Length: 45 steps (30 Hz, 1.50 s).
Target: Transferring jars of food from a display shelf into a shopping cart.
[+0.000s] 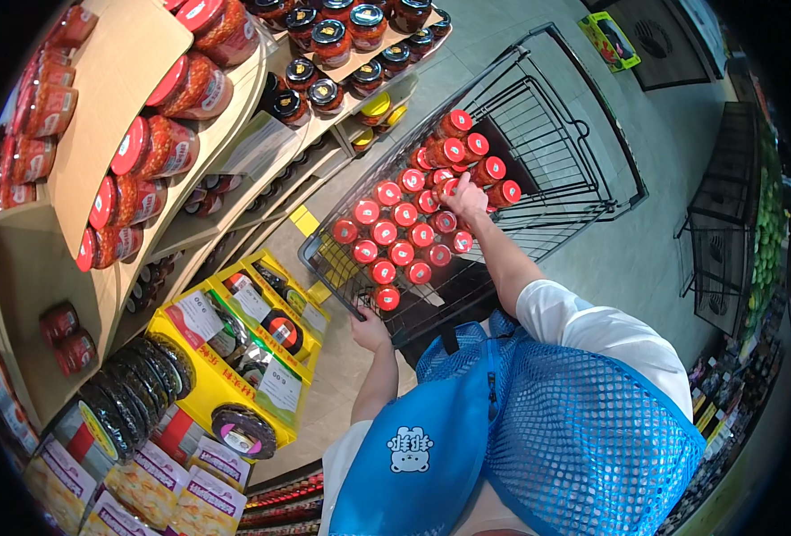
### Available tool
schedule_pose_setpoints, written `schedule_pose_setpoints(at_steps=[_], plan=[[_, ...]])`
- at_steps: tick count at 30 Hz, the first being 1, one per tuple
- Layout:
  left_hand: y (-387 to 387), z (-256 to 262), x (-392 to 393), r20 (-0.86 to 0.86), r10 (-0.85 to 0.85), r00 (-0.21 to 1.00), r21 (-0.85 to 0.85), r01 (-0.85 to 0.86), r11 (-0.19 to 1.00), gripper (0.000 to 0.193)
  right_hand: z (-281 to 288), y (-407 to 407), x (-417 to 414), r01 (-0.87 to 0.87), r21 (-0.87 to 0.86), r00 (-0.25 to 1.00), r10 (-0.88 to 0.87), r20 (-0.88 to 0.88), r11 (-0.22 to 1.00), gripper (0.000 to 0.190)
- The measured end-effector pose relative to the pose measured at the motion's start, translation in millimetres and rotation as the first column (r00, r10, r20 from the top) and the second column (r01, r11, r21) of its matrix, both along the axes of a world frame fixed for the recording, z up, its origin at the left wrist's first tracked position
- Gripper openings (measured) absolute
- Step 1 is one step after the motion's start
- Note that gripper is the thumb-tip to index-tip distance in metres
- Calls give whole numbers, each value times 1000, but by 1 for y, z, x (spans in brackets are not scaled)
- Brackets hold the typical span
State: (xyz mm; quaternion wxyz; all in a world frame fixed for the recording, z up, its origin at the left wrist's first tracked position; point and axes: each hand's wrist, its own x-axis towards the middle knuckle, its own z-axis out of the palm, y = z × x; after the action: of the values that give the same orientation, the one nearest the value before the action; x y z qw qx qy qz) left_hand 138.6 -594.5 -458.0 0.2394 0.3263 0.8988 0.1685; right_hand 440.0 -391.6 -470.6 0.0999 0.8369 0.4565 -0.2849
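Observation:
A black wire shopping cart (310,260) stands before me, holding many glass jars of red-orange food with red lids (402,253). My right hand (469,199) reaches into it, its fingers around the lid of one red-lidded jar (447,187) amid the others. Some of that jar is hidden by neighbouring jars and my fingers. At the cart's near corner, my left hand (371,330) grips the rim, close to a jar (387,297) standing at the end of the group. Bare wire mesh shows beside that jar.
Curved wooden shelves (234,127) at left carry large red-lidded jars (161,144) and black-lidded jars (332,41). A yellow display stand (218,395) with packaged dark round goods is left of my left hand. Dark crates (714,268) line the right side. I wear a blue mesh vest (570,429).

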Motion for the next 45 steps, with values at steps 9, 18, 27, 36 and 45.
schedule_pose_setpoints(at_steps=[9, 18, 27, 36, 45], plan=[[1, 3, 1, -53, 6, 999, -31, -8, 999, 30, -11, 24, 34, 56, 55, 998, -55, -19, 997, 75], [-1, 3, 0, 19, 17, 1000, 15, -18, 1000, 29, -26, 26, 43, 82, 66, 994, -77, -73, 994, 78], [-4, -6, -1, 69, 37, 997, 30, -39, 999, 29, -35, 12, 51, 222, 166, 973, -208, -99, 961, 73], [-11, -22, -8, 2, -36, 999, 80, 36, 996, 28, -35, 17, 41, 49, 99, 992, -60, 109, 994, 69], [0, -8, 2, -137, -32, 990, 54, 40, 998, 35, -26, 12, 63, 115, 133, 991, -105, -77, 984, 86]])
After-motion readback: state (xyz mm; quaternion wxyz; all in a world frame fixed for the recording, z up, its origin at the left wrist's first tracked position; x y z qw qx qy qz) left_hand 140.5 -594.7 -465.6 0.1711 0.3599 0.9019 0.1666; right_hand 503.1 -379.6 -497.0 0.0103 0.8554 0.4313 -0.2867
